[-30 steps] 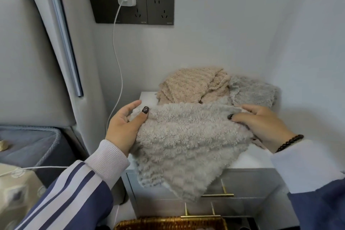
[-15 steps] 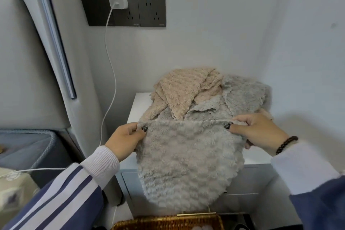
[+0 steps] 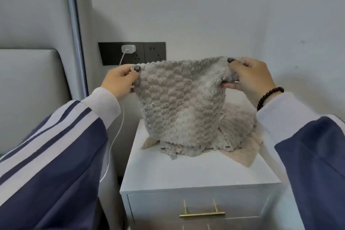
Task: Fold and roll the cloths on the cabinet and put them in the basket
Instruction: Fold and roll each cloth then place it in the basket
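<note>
So I've just lifted the grey cloth (image 3: 182,106) up off the cabinet (image 3: 196,172). A second ago it was draped over the front edge, and now it hangs flat in the air, its bottom hem just brushing the beige cloth (image 3: 240,147) still lying up there. My left hand (image 3: 119,80) pinches one top corner and my right hand (image 3: 250,76) pinches the other, thumb on the front and fingers curled behind. Looks squared up enough to lay down for the first fold, I reckon; the basket's out of view right now, so nothing's gone in yet as far as I can tell.
</note>
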Motion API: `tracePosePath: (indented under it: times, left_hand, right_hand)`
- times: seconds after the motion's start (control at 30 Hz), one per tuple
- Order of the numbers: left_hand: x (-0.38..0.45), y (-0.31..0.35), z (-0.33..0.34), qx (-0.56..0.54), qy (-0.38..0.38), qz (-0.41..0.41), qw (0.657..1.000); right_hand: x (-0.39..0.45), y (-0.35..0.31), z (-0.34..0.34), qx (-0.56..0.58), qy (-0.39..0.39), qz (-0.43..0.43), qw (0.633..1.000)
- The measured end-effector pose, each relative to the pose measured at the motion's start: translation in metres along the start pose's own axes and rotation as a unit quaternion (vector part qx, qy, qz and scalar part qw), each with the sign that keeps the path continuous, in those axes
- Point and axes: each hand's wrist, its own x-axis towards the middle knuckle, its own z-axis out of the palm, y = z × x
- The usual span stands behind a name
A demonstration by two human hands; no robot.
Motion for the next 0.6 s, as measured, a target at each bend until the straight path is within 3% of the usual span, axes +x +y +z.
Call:
tracePosePath:
  times: [0.17,0.37,0.47,0.6]
  left_hand:
    - [-0.04,-0.002,-0.017,-0.049,-0.015,0.034,0.998]
    - [-0.117,-0.083,-0.017,-0.08,-0.059,-0.072,0.992]
    - [-0.146,-0.125,-0.02,-0.049,-0.125,-0.141,0.981]
    - [-0.165,-0.161,-0.029,-0.056,-0.178,-0.192,0.964]
  right_hand:
    - [-0.04,-0.003,-0.023,0.029,-0.074,-0.034,0.996]
    - [-0.097,0.083,-0.052,-0.052,-0.175,0.087,0.979]
    - [-0.118,0.122,-0.06,-0.095,-0.24,0.159,0.953]
    - [-0.127,0.146,-0.067,-0.234,-0.366,0.176,0.884]
